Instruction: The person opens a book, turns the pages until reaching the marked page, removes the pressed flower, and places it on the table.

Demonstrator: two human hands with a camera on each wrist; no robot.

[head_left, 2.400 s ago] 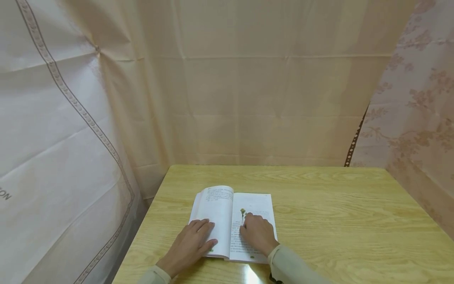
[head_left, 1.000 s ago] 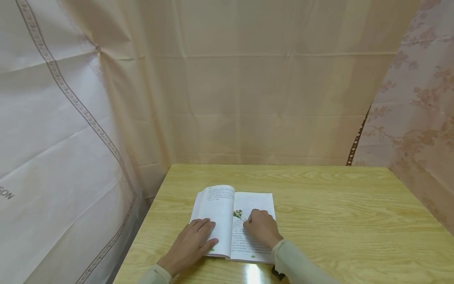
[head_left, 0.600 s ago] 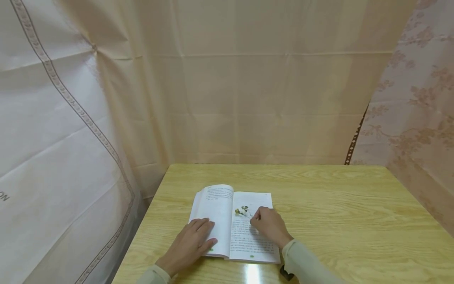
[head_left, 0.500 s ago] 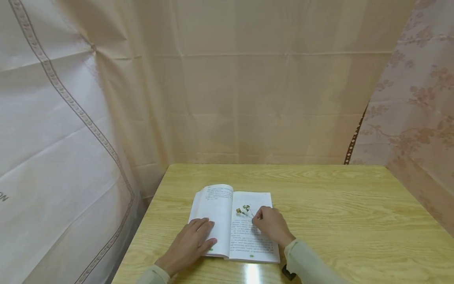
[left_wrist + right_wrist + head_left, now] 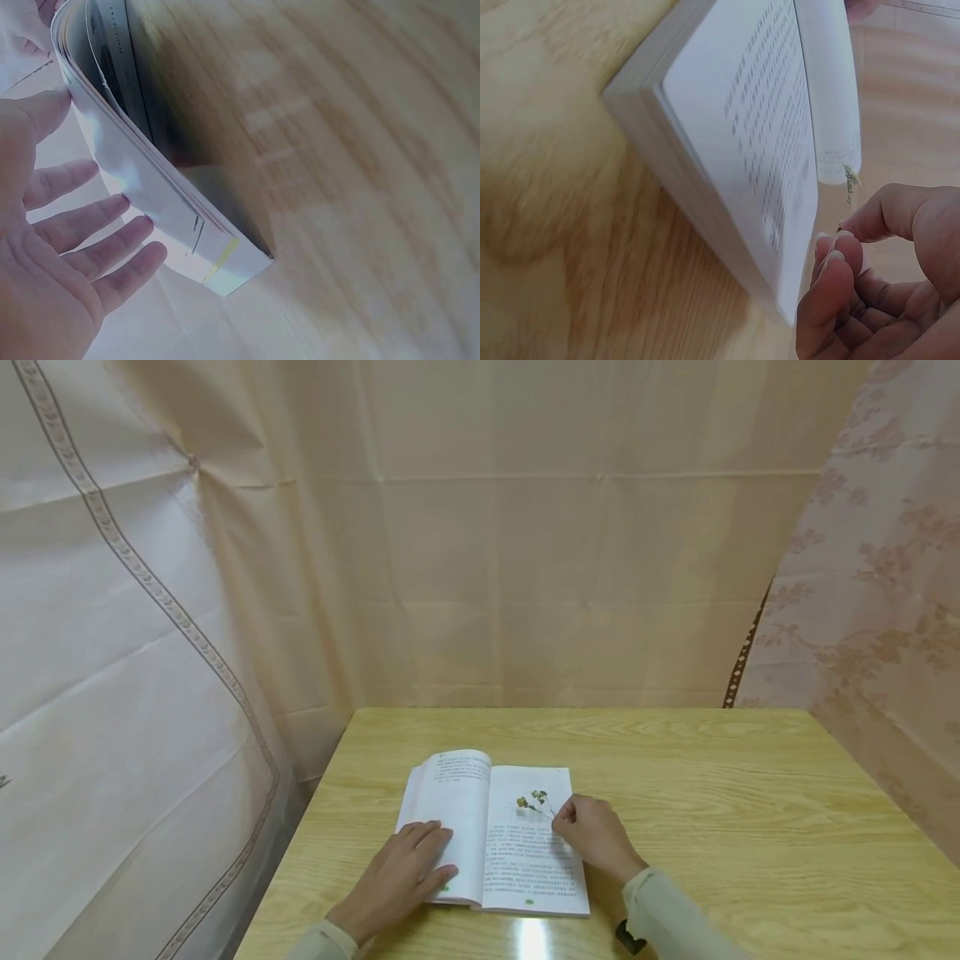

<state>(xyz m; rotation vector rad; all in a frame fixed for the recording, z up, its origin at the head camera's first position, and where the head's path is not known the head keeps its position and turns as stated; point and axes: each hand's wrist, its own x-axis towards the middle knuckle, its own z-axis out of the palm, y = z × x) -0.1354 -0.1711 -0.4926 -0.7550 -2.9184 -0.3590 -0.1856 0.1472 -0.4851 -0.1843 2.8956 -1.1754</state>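
An open book (image 5: 525, 868) lies near the table's front edge, its left pages bulging upward. My left hand (image 5: 401, 877) rests on the left page with fingers spread and fairly straight; the left wrist view has that hand (image 5: 67, 232) against the page. Between thumb and fingertips, my right hand (image 5: 596, 837) pinches the thin stem of a small dried flower sprig (image 5: 532, 802) with yellow-green heads. The heads point left over the right page's upper part. In the right wrist view, the sprig (image 5: 850, 180) extends beyond the pinching fingers (image 5: 838, 274).
The wooden table (image 5: 697, 793) extends to the right of and behind the book. A beige cloth curtain (image 5: 487, 568) hangs at the back, a white sheet (image 5: 127, 710) at the left and a floral cloth (image 5: 892, 610) at the right. A dark band (image 5: 630, 937) is at the right wrist.
My right hand has moved right across the right page, drawing the flower sprig with it; the heads swung from upright to pointing left. The left hand has stayed on the left page.
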